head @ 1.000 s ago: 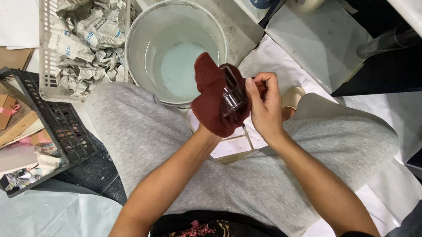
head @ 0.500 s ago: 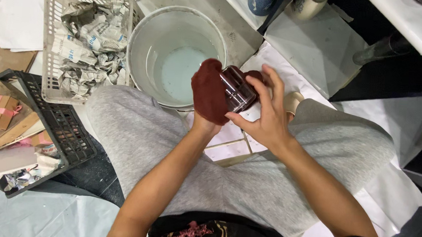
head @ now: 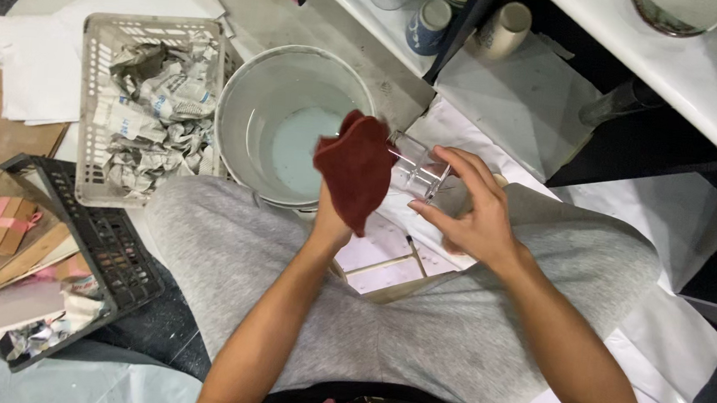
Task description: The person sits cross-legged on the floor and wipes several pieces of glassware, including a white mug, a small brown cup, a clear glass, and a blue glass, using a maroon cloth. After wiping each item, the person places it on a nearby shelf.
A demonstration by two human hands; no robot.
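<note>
Two bare hands work above a seated person's grey-trousered lap. The left hand [head: 332,221] is closed on a dark red cloth [head: 356,170], pressed to one end of a small clear glass tumbler [head: 417,168]. The right hand [head: 466,212] grips the tumbler's other end — fingers wrapped around it. Just behind stands a round grey bucket [head: 249,95] of pale water, beside a white plastic basket [head: 90,110] of crumpled paper.

Left hand [head: 332,221] grips dark red cloth [head: 356,168], pressed against clear square glass [head: 419,168]. Right hand [head: 470,212] holds glass from 3 o'clock side, fingers spread. White bucket [head: 240,95] with pale water at 10 o'clock of glass. White basket [head: 90,110] of crumpled paper at 9 o'clock of bucket, touching. Black crate [head: 115,253] at 8 o'clock.
</note>
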